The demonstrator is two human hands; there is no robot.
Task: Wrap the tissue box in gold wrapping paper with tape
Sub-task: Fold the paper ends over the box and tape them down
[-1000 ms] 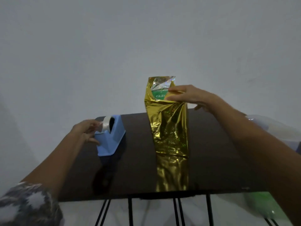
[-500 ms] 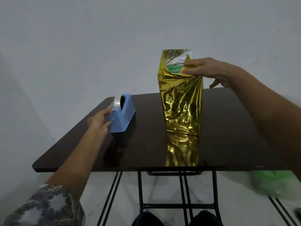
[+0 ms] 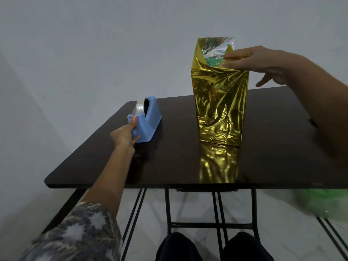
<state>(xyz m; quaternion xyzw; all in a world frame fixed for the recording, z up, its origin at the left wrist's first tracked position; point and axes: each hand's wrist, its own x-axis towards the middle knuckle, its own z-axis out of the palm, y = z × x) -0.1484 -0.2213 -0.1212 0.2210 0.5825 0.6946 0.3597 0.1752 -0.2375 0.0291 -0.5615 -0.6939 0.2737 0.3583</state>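
The tissue box (image 3: 214, 63) stands on end on the dark table (image 3: 169, 157), right of centre. Crinkled gold wrapping paper (image 3: 220, 102) covers its sides. The top end is open, with a bit of green box and silver lining showing. My right hand (image 3: 263, 61) reaches in from the right, and its straight fingers press the paper's top flap against the box. A blue tape dispenser (image 3: 148, 121) with a clear tape roll (image 3: 139, 108) sits at the table's left. My left hand (image 3: 123, 134) grips its near end, with the thumb just under the cutter.
The table's near edge runs across the middle of the view, with black metal legs below. A blurred green object (image 3: 320, 202) lies low at the right, beyond the table's edge. My knees (image 3: 178, 245) show at the bottom. A plain wall stands behind.
The view has pulled back and tilted down, showing more of the table. My left hand shifted from the tape roll to the dispenser's near end. My right hand stays on the flap.
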